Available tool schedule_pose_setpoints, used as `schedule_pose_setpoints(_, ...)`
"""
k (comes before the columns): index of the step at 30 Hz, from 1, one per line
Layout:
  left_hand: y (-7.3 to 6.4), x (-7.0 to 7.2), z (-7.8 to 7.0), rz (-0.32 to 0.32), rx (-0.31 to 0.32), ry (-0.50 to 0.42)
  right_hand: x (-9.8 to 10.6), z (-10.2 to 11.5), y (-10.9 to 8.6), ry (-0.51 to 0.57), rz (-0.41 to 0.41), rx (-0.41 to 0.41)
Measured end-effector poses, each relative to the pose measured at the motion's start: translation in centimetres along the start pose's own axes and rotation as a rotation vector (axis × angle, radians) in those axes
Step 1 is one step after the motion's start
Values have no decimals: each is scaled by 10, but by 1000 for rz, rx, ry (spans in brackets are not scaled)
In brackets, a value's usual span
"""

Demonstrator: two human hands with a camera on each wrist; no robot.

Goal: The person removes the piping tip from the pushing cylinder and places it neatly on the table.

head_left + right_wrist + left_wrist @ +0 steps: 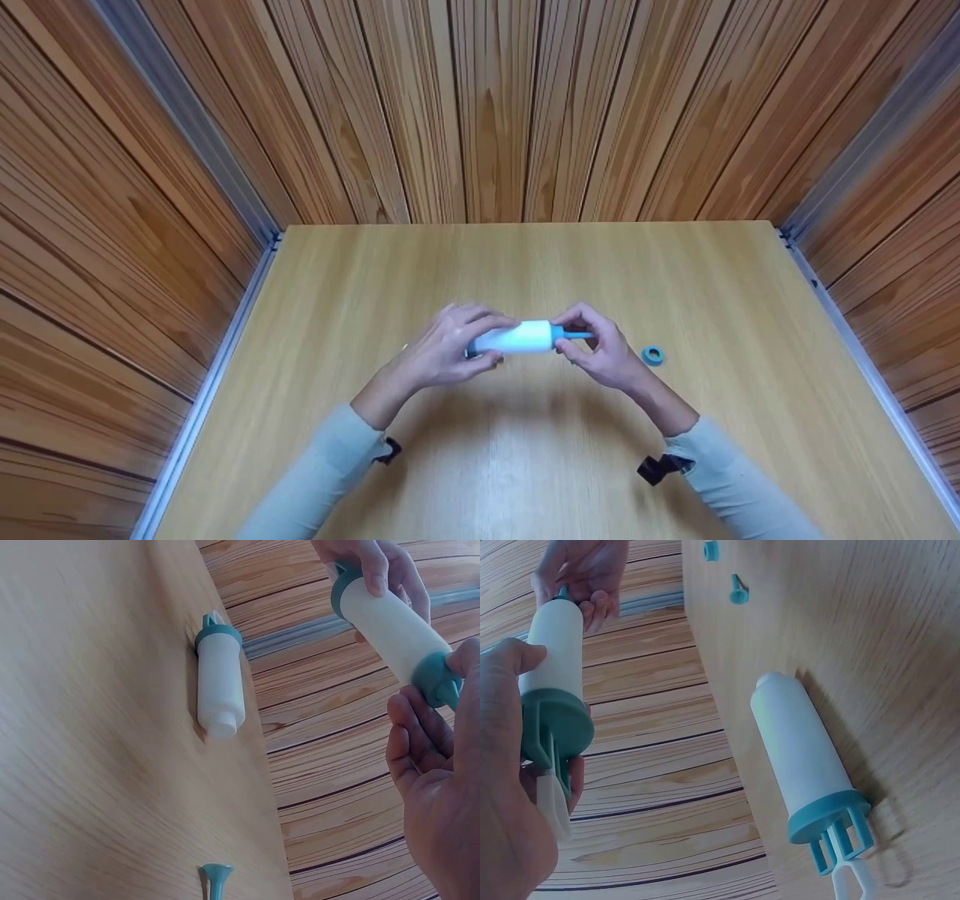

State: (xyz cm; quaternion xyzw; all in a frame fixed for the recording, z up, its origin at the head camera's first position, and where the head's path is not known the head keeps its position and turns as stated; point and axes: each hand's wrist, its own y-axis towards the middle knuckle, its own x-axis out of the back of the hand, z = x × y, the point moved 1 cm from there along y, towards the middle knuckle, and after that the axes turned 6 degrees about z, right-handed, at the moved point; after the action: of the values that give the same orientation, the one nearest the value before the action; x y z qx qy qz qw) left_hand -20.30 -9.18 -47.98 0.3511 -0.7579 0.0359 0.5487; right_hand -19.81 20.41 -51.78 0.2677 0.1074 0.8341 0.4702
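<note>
Between both hands lies a white icing syringe [525, 337], held nearly level above the table. My left hand [457, 349] grips its barrel near the teal handled cap [559, 724], from which a white plunger handle [551, 806] sticks out. At the other end, my right hand [600, 349] pinches the teal collar [433, 679] with thumb and fingers. A thin teal nozzle [577, 335] points out toward the right palm. Below the hands a second icing syringe [799, 742] lies on the table, with no nozzle on its white neck [222, 726].
A teal ring [652, 355] lies on the wooden table [525, 262] right of the right hand. Another teal nozzle [739, 592] lies on the table too. Wood-panelled walls [495, 112] and metal rails [206, 397] border the table.
</note>
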Motion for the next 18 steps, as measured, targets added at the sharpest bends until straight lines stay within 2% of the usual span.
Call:
schedule_pose_setpoints(11,1,-1,1,-29,-46,-2,0,0,-1,-21,-9,50)
schedule_pose_setpoints(18,2,-1,1,-73,-78,-18,2,2,0,-92,-2,95)
